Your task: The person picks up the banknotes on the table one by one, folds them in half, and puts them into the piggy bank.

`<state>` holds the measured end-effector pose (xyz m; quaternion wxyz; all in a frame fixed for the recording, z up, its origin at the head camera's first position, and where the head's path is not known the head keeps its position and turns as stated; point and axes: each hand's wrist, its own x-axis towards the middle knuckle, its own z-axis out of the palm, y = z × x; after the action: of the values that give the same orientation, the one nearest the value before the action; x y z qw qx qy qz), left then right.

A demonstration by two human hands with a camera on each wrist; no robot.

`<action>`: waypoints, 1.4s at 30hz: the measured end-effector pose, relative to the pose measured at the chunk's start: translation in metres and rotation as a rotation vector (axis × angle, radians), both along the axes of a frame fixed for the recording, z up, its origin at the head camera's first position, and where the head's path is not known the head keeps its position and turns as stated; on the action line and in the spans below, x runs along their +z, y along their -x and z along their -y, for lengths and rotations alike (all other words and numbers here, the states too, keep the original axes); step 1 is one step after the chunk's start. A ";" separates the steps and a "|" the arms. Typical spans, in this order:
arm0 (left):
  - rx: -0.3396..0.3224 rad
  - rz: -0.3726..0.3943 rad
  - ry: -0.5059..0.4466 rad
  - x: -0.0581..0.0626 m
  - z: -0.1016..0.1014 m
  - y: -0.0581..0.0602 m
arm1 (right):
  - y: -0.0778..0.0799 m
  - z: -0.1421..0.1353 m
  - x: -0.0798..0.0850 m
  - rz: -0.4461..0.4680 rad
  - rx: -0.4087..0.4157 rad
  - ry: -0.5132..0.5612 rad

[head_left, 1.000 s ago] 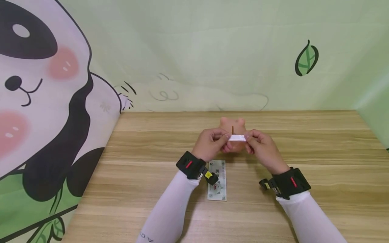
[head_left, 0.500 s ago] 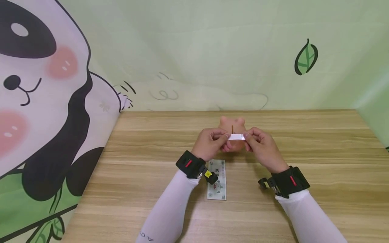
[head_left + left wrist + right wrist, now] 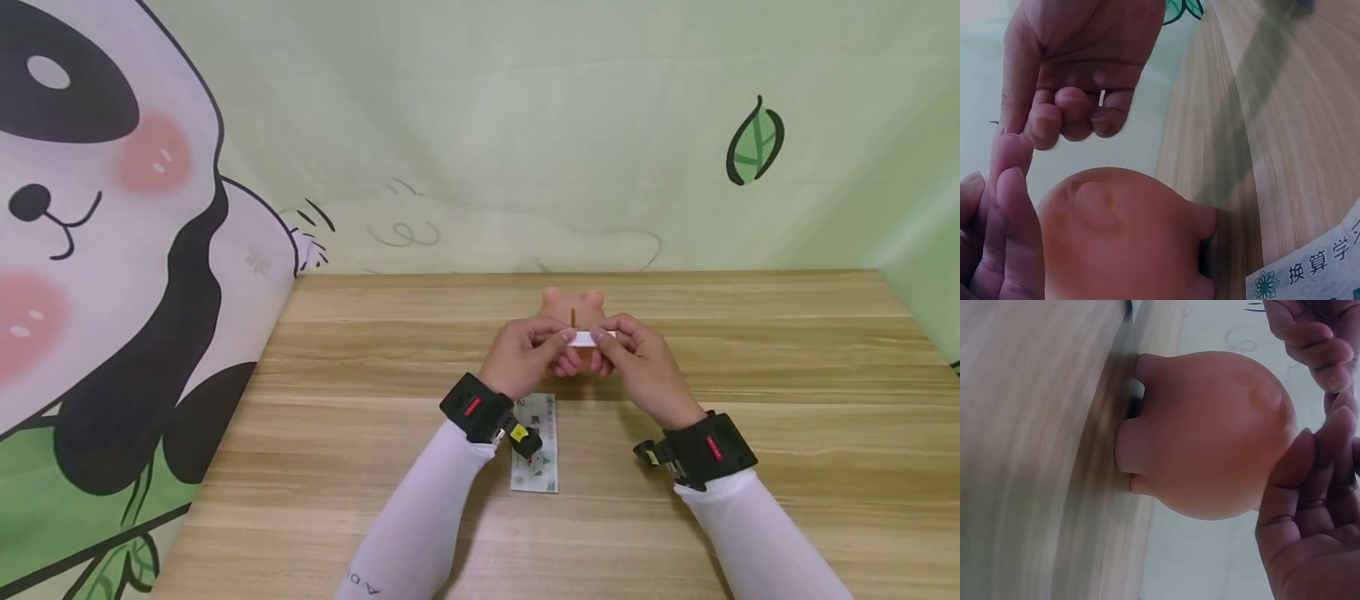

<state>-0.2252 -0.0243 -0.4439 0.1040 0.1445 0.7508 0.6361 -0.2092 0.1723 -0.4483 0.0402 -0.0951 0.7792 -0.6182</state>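
A narrow folded white paper strip point(image 3: 582, 338) is stretched level between both hands in the head view. My left hand point(image 3: 521, 354) pinches its left part between thumb and fingers. The right hand point(image 3: 643, 367) pinches it further right, and a short end shows beyond that thumb. Right behind and below the strip stands a pink piggy bank point(image 3: 558, 305) with a brown slot on its back. Its round body point(image 3: 1216, 431) and stubby feet fill the right wrist view. The strip itself is mostly hidden by fingers in both wrist views.
A pale green paper note point(image 3: 546, 458) lies lengthwise on the wooden table point(image 3: 360, 358), partly under the left wrist camera. Behind the table hangs a light green backdrop point(image 3: 480, 125) with a printed panda point(image 3: 142, 333) at the left.
The right hand has shifted left along the strip, so the two hands are closer together and a bit of paper now sticks out past the right thumb. The note and piggy bank stay put.
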 end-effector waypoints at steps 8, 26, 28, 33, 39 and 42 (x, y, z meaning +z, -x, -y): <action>-0.014 0.020 -0.023 -0.002 -0.001 0.001 | -0.001 0.001 0.001 -0.056 -0.024 0.093; 0.025 -0.011 0.037 0.001 0.006 0.002 | 0.001 0.001 0.003 0.000 -0.107 0.210; 0.068 -0.041 0.061 0.001 0.007 0.003 | 0.001 0.001 0.004 0.013 -0.119 0.222; 0.179 -0.110 0.179 0.000 0.010 0.005 | 0.001 0.001 0.005 0.016 -0.152 0.241; 0.170 -0.137 0.405 -0.004 0.009 0.005 | 0.000 0.000 0.006 0.015 -0.167 0.252; 0.152 -0.149 0.480 -0.005 0.008 0.004 | 0.000 0.000 0.005 0.009 -0.169 0.263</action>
<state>-0.2289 -0.0325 -0.4492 0.0314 0.1054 0.8944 0.4335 -0.2096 0.1718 -0.4431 -0.0210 -0.0309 0.6966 -0.7165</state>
